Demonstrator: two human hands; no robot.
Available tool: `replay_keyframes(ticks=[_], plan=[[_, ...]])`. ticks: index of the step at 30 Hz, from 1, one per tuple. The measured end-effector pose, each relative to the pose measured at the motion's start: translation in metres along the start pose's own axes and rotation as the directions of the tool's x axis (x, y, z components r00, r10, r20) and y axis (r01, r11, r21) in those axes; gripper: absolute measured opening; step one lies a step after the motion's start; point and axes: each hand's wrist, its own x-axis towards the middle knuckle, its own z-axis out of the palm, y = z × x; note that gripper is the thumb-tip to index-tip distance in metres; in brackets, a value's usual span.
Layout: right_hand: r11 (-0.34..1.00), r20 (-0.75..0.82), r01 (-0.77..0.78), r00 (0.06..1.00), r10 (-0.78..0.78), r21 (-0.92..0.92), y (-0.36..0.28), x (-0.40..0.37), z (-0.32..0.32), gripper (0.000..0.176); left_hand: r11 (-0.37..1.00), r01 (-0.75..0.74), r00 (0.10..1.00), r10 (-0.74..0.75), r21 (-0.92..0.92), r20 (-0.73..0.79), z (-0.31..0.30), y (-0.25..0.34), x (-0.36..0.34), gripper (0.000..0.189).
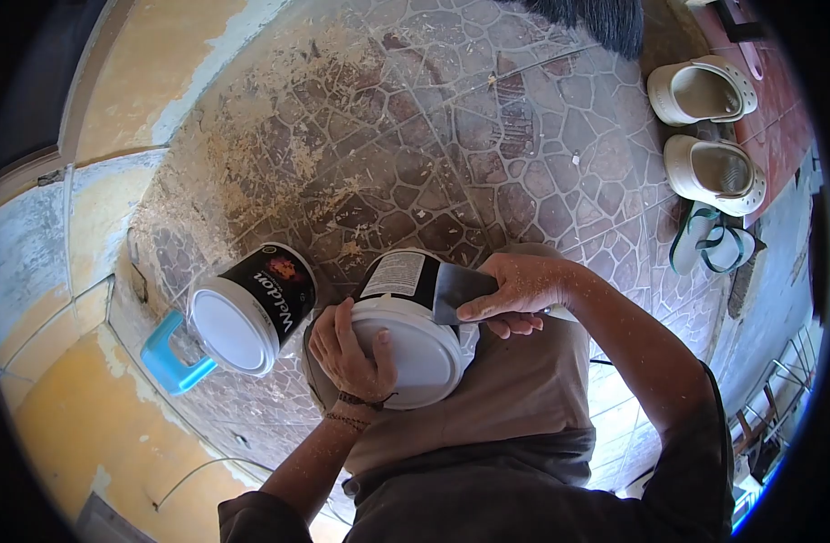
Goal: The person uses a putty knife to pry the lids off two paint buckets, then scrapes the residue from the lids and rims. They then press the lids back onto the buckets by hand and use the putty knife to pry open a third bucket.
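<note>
A tub (406, 356) with a white lid and a black label lies tilted against my lap, its lid facing me. My left hand (353, 351) grips it at the left, fingers curled over the lid's edge and palm against the lid. A putty knife (460, 291) with a wide grey blade is held in my right hand (521, 291). Its blade lies against the tub's side, at the right rim of the lid. Most of the knife's handle is hidden by my fingers. To the left stands a second tub (286, 291), labelled "Weldon", with its white lid on.
Beside the second tub is a light-blue C-shaped plastic piece (165, 354). Wood shavings (284, 163) litter the stone-patterned floor (532, 172). Cream clogs (701, 93) and green-strapped sandals (701, 240) sit at right. Dark bristles (596, 20) show at the top. A peeling yellow wall (80, 389) runs along the left.
</note>
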Motion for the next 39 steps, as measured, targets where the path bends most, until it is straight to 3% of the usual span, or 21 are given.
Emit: replay_keyframes(ticks=[2,5,9,12,15,18,21,25,28,31,33,35,37,38,39], plan=[[0.997,0.014,0.011,1.000,-0.012,0.073,0.002,0.001,-0.001,0.048,1.000,0.002,1.000,-0.002,-0.006,0.004,0.000,0.000,0.000,0.057],[0.991,0.019,0.085,0.996,-0.087,0.103,0.014,0.006,0.000,0.044,1.000,0.006,1.000,-0.006,-0.008,0.010,-0.001,0.000,0.001,0.057],[0.995,-0.198,-0.050,0.978,0.067,0.089,0.003,-0.013,0.030,0.038,1.000,0.024,1.000,-0.024,-0.009,0.017,-0.001,0.000,-0.001,0.058],[0.942,-0.471,0.186,0.828,-0.303,-0.279,0.014,-0.007,0.048,0.041,1.000,0.016,1.000,-0.016,-0.017,0.018,-0.001,0.000,0.000,0.058],[0.820,-0.559,0.030,0.717,-0.416,-0.572,0.008,-0.009,0.070,0.045,1.000,0.013,1.000,-0.013,-0.012,0.018,-0.002,-0.001,-0.001,0.058],[0.993,-0.444,0.043,0.892,-0.088,-0.109,-0.005,-0.008,0.042,0.045,1.000,0.024,1.000,-0.024,-0.014,0.018,-0.003,-0.001,-0.002,0.058],[0.994,-0.307,-0.038,0.952,0.006,-0.099,-0.011,0.002,0.019,0.045,1.000,0.013,1.000,-0.013,-0.025,0.017,-0.004,0.002,0.001,0.057],[0.999,0.032,-0.009,0.999,0.008,0.042,0.006,0.034,-0.013,0.045,0.999,0.013,1.000,-0.012,-0.038,0.014,-0.005,-0.001,0.000,0.057],[0.997,0.079,-0.058,0.995,0.053,0.052,0.007,0.040,-0.016,0.049,0.997,0.025,0.999,-0.022,-0.073,0.034,-0.007,-0.003,0.000,0.057],[1.000,0.019,0.011,1.000,-0.011,0.013,0.004,0.034,-0.012,0.045,0.992,0.024,0.999,-0.017,-0.123,0.052,-0.015,0.000,0.009,0.049],[0.993,-0.199,0.081,0.975,-0.097,-0.085,-0.005,0.019,0.005,0.043,0.972,-0.017,0.996,0.038,-0.234,0.084,-0.018,-0.010,0.016,0.040],[0.971,-0.393,0.114,0.899,-0.191,-0.210,-0.011,0.007,0.023,0.039,0.944,-0.011,0.986,0.066,-0.331,0.155,-0.023,-0.020,0.026,0.033],[0.831,-0.492,0.100,0.765,-0.415,-0.547,-0.009,0.010,0.032,0.040,0.913,0.052,0.963,0.062,-0.405,0.263,-0.029,-0.026,0.036,0.026],[0.724,-0.500,0.057,0.686,-0.529,-0.687,-0.007,0.012,0.034,0.040,0.910,0.013,0.958,0.108,-0.415,0.266,-0.027,-0.027,0.040,0.025],[0.829,-0.524,0.097,0.732,-0.435,-0.551,-0.004,0.014,0.034,0.039,0.906,-0.027,0.952,0.152,-0.423,0.266,-0.024,-0.029,0.044,0.024]])
